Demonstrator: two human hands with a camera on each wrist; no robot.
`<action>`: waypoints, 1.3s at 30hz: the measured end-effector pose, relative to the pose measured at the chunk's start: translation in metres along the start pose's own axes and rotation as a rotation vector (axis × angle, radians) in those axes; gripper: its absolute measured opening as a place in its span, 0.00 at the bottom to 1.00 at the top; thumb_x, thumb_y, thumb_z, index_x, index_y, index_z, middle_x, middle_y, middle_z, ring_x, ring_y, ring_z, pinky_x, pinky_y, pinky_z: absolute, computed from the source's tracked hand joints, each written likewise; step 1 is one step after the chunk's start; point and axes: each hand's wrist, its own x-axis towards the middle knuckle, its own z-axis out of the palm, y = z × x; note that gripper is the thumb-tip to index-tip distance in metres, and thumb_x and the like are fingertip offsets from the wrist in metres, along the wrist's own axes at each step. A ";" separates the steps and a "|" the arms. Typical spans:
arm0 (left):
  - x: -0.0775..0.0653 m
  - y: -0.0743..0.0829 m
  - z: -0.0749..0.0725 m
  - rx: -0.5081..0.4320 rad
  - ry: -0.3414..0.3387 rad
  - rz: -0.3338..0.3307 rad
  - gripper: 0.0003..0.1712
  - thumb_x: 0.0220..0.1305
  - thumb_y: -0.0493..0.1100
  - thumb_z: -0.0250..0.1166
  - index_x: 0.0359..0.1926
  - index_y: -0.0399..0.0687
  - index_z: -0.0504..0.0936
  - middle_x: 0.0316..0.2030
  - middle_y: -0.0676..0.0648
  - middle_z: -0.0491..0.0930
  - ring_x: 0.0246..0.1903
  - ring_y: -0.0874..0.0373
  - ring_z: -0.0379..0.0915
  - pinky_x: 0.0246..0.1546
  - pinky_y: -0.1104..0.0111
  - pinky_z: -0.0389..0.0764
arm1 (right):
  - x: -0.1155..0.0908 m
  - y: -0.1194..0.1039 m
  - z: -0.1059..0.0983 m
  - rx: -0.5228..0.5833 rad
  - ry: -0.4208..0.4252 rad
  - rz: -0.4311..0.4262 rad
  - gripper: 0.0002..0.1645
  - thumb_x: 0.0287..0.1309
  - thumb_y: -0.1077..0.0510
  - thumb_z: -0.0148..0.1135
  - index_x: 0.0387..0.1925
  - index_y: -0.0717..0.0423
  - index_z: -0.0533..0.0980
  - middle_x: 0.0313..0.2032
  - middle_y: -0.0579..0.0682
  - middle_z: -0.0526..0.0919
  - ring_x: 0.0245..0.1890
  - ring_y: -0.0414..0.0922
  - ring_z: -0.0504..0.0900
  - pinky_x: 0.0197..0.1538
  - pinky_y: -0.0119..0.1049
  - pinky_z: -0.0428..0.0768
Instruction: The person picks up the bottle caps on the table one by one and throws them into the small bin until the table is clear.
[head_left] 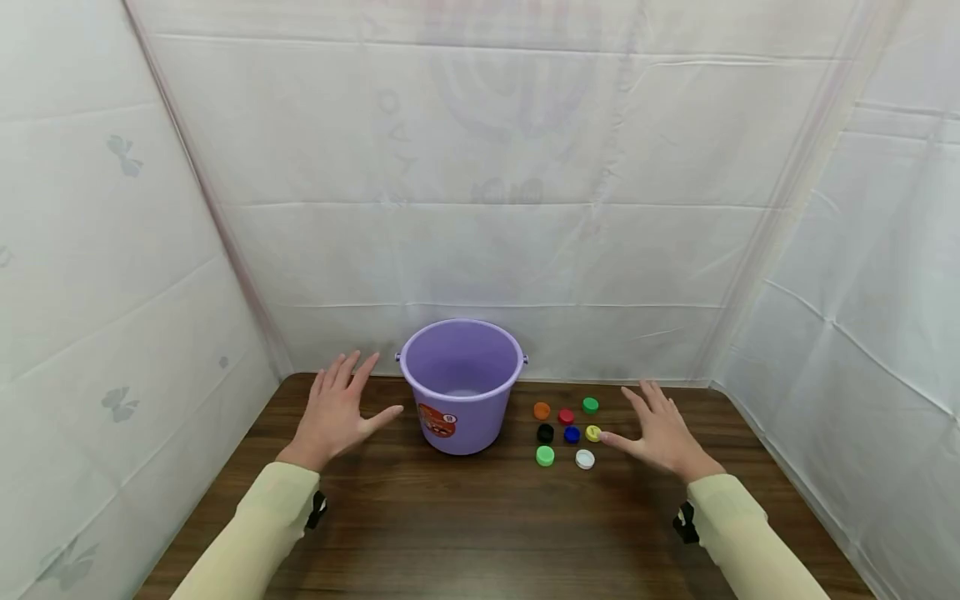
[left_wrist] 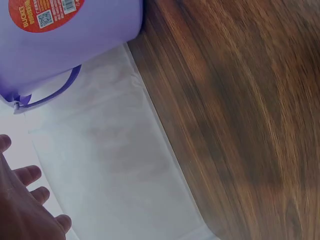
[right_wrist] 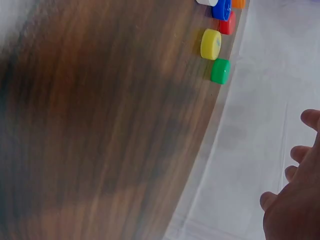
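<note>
A purple bucket (head_left: pixel 465 417) with a red label stands upright near the back of the table. To its left is my left hand (head_left: pixel 333 417), fingers spread and holding nothing, its thumb pointing toward the bucket. Right of the bucket lie several bottle caps: orange (head_left: pixel 542 410), red (head_left: pixel 566 416), dark green (head_left: pixel 591 405), black (head_left: pixel 545 433), blue (head_left: pixel 572 434), yellow (head_left: pixel 593 433), light green (head_left: pixel 545 456) and white (head_left: pixel 585 459). My right hand (head_left: pixel 660 433) is beside them with fingers extended and nothing held; its thumb tip appears close to the yellow cap.
The dark wooden table (head_left: pixel 465 533) meets a white sheet wall (head_left: pixel 480 250) at the back. More white sheeting hangs on the left (head_left: pixel 112 333) and right (head_left: pixel 862 292). In the left wrist view the bucket's handle (left_wrist: pixel 57 92) hangs down its side.
</note>
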 end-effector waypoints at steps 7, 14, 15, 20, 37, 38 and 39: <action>0.000 0.005 0.004 -0.024 0.027 0.024 0.57 0.58 0.76 0.64 0.80 0.54 0.57 0.77 0.35 0.56 0.77 0.32 0.47 0.72 0.33 0.51 | -0.005 -0.003 0.012 0.059 -0.023 0.015 0.59 0.59 0.26 0.63 0.78 0.58 0.58 0.80 0.66 0.47 0.79 0.69 0.44 0.73 0.73 0.50; 0.001 0.011 0.006 -0.069 0.071 0.059 0.55 0.58 0.72 0.68 0.78 0.53 0.60 0.75 0.35 0.60 0.76 0.33 0.50 0.71 0.33 0.54 | -0.009 -0.006 0.026 0.143 -0.040 0.043 0.59 0.61 0.26 0.61 0.78 0.58 0.56 0.81 0.63 0.45 0.79 0.68 0.45 0.68 0.75 0.60; 0.001 0.012 0.007 -0.074 0.079 0.065 0.55 0.58 0.71 0.68 0.78 0.53 0.60 0.75 0.35 0.60 0.76 0.33 0.51 0.71 0.33 0.54 | -0.010 -0.007 0.028 0.155 -0.046 0.049 0.59 0.61 0.26 0.61 0.78 0.58 0.56 0.81 0.63 0.45 0.79 0.68 0.45 0.68 0.75 0.60; 0.002 0.015 0.009 -0.097 0.114 0.092 0.53 0.59 0.69 0.69 0.77 0.52 0.61 0.73 0.34 0.63 0.75 0.33 0.53 0.71 0.34 0.55 | -0.012 -0.010 0.039 0.188 -0.051 0.051 0.57 0.63 0.27 0.61 0.78 0.58 0.57 0.80 0.63 0.47 0.78 0.68 0.49 0.68 0.73 0.63; 0.008 0.033 0.011 -0.178 0.304 0.227 0.46 0.55 0.62 0.75 0.69 0.44 0.73 0.63 0.35 0.73 0.63 0.36 0.70 0.61 0.38 0.71 | -0.017 -0.016 0.062 0.302 0.055 -0.005 0.47 0.61 0.33 0.67 0.71 0.58 0.69 0.74 0.60 0.65 0.73 0.64 0.66 0.68 0.68 0.67; 0.009 0.034 0.011 -0.179 0.312 0.236 0.46 0.55 0.62 0.75 0.69 0.44 0.74 0.63 0.35 0.73 0.63 0.36 0.70 0.60 0.39 0.72 | -0.017 -0.016 0.063 0.308 0.056 -0.011 0.47 0.61 0.34 0.68 0.71 0.59 0.69 0.74 0.60 0.65 0.73 0.64 0.66 0.68 0.68 0.67; 0.010 0.036 0.011 -0.181 0.320 0.244 0.45 0.55 0.62 0.75 0.68 0.44 0.74 0.62 0.35 0.73 0.62 0.37 0.71 0.60 0.39 0.72 | -0.017 -0.016 0.064 0.318 0.056 -0.014 0.47 0.61 0.35 0.68 0.71 0.59 0.69 0.74 0.60 0.66 0.73 0.64 0.66 0.68 0.67 0.67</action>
